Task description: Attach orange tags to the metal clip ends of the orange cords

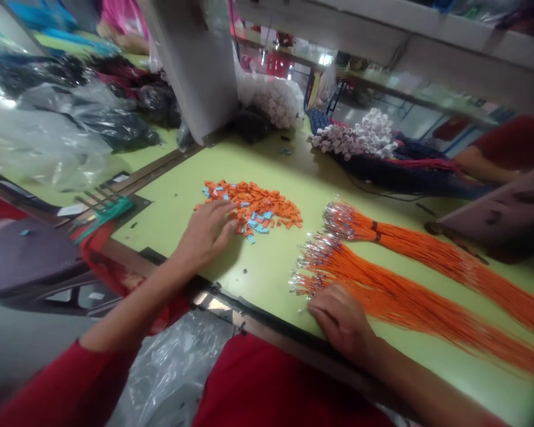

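A loose pile of small orange and light-blue plastic pieces (251, 207) lies on the yellow-green table top (267, 178). My left hand (204, 232) rests at the pile's near left edge, its fingertips among the pieces. Two long bundles of orange wires run to the right, their silvery ends fanned out to the left. The upper bundle (409, 246) has a dark band around it. My right hand (340, 320) lies on the near side of the lower bundle (409, 302), close to the wire ends. Whether either hand pinches anything is hidden.
Bundled white-ended dark wires (360, 142) lie at the table's far side. A co-worker's arm in a red sleeve (493, 157) reaches in at the right, near a brown board (502, 216). A pillar (191, 65) and plastic bags (57, 136) stand beyond the table's left edge.
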{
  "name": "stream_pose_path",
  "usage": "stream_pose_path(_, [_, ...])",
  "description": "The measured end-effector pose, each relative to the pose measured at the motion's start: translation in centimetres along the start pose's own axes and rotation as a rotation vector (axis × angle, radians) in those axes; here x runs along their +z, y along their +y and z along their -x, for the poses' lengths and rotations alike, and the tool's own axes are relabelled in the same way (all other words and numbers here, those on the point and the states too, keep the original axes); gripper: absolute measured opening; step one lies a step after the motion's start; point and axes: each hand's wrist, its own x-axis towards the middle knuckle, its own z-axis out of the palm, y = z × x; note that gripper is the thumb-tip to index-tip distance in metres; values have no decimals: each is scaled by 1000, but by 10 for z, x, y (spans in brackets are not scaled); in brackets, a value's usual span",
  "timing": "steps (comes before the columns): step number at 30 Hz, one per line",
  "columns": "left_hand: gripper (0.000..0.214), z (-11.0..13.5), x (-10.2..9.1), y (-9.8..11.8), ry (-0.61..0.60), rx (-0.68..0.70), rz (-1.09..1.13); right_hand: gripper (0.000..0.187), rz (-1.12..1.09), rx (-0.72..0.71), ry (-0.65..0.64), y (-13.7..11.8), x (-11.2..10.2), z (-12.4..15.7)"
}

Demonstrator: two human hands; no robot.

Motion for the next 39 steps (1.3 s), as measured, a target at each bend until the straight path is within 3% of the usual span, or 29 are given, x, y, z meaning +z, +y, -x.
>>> stream_pose_path(3, [40,-40,3,-30,-24,3,29,12,-21,-11,32,3,1,-1])
stream_pose_path(5, [39,-56,7,-34,-55,48,70,12,-23,-29,31,4,1,-2])
stream_pose_path(11, [34,-68,29,-1,-172,342,181,12,-36,-49,46,5,1,-6])
stream_pose_path(15, [32,-73,34,11,-159,335,232,12,-40,-62,47,7,5,-4])
stream_pose_path(19, [23,-57,15,13,-82,232,233,12,-57,-62,46,10,6,-2])
stream_pose_path(23, [16,-19,2,15,-182,251,128,12,-89,-64,52,8,5,-6])
stream_pose_path(27, [20,3,9,13,-165,306,14,11,-86,-68,42,7,5,-8])
stream_pose_path(33, [25,8,20,14,-175,251,-77,15,-16,-104,-40,0,-8,-7])
stream_pose_path(36, [23,15,23,19,-186,213,-54,25,-30,-105,-57,-4,-16,-33])
stream_pose_path(39, [21,26,22,24,-203,195,-23,27,-23,-116,-96,1,-10,-84])
